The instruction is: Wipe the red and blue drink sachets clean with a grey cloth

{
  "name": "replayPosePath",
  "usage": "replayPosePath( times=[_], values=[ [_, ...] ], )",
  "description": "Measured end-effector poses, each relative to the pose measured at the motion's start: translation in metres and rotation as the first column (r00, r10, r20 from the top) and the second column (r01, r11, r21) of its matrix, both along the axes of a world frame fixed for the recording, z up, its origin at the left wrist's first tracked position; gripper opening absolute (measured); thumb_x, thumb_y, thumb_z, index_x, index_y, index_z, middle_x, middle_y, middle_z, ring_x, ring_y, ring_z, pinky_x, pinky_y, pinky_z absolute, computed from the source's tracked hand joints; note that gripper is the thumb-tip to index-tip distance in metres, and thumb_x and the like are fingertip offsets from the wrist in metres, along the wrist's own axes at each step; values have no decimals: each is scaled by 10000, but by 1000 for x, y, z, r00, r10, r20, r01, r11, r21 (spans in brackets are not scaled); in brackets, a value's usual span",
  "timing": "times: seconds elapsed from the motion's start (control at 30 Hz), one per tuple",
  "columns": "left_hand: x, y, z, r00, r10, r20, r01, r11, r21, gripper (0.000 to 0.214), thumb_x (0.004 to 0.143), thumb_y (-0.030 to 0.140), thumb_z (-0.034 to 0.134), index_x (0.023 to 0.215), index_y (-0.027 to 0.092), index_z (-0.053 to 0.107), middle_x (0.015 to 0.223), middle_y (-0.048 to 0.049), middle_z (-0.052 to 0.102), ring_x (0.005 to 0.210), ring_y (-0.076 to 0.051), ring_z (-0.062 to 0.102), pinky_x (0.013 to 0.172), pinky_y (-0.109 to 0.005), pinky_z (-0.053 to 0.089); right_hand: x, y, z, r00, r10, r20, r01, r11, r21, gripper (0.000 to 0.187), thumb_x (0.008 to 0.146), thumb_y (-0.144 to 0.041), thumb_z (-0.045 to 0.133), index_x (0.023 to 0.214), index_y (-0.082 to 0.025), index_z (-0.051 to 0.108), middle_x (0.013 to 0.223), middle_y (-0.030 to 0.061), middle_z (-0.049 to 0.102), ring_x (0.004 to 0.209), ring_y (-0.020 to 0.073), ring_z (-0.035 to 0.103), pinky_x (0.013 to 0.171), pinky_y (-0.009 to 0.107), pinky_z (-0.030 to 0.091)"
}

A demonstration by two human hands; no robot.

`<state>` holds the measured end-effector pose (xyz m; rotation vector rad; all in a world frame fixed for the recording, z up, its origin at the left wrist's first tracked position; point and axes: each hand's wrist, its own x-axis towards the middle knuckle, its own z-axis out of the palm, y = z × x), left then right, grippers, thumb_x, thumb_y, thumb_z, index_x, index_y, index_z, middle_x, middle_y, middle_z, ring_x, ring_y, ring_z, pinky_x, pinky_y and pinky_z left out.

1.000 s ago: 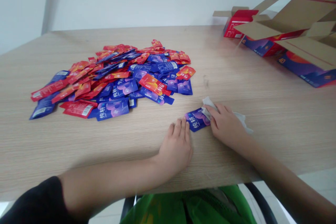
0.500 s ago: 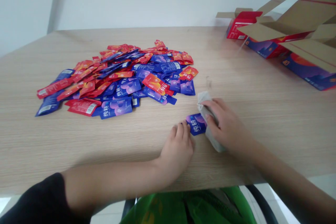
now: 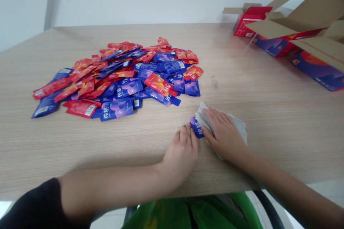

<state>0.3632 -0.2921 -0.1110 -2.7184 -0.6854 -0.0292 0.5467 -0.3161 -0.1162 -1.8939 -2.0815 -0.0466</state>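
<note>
A blue sachet (image 3: 196, 127) lies flat on the wooden table (image 3: 268, 114) near its front edge. My left hand (image 3: 181, 154) rests beside it, fingers together and stretched, fingertips pressing its left edge. My right hand (image 3: 224, 134) lies flat on a white cloth (image 3: 239, 125) that covers most of the sachet, so only the sachet's left part shows. A big heap of red and blue sachets (image 3: 120, 75) spreads over the table to the left, apart from both hands.
Open red and blue cardboard boxes (image 3: 295, 35) with raised flaps stand at the far right of the table. A green bag (image 3: 188, 214) hangs below the table's front edge between my arms. A pale wall runs behind the table.
My right hand has slid the white cloth leftward over the blue sachet, which now shows less. My left hand has stayed at the sachet's left edge.
</note>
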Motion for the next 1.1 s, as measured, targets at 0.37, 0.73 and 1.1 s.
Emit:
replayPosePath(
  times=[0.37, 0.73, 1.1],
  values=[
    [0, -1, -6, 1000, -1, -4, 1, 1000, -8, 460, 923, 187, 511, 1310, -59, 545, 1339, -294, 536, 1224, -354, 572, 957, -423, 522, 6, -7, -6, 999, 19, 43, -17, 999, -49, 484, 979, -311, 369, 1411, -120, 474, 1551, 171, 316, 1454, 315, 226, 1156, 543, 274],
    [2, -2, 5, 996, -5, -86, -5, 993, -118, 376, 937, 184, 489, 1223, -12, 632, 1293, -259, 598, 1219, -349, 573, 988, -448, 496, -21, -5, 5, 982, 190, 20, -188, 979, -78, 549, 882, -267, 497, 1412, -121, 493, 1555, 192, 304, 1437, 335, 259, 1161, 542, 268],
    [2, 0, -3, 1000, -14, 3, 14, 1000, -18, 439, 959, 211, 471, 1299, -53, 559, 1330, -289, 543, 1224, -350, 573, 949, -420, 514, 3, -26, -9, 992, -101, 80, 104, 994, -41, 574, 913, -236, 424, 1458, -63, 378, 1558, 223, 269, 1452, 354, 216, 1139, 556, 314]
  ],
)
